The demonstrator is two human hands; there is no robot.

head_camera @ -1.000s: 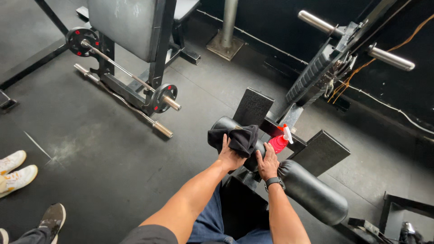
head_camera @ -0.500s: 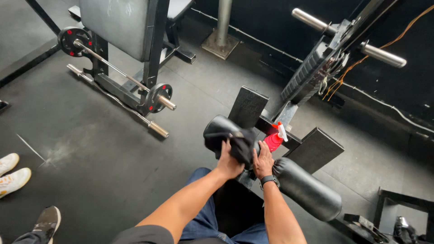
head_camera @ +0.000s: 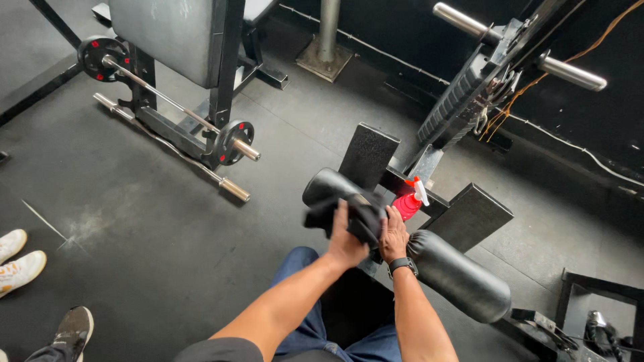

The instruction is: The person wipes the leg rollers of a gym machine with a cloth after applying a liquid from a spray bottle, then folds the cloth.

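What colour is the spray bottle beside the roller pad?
The spray bottle is red with a white trigger head, seen in the head view.
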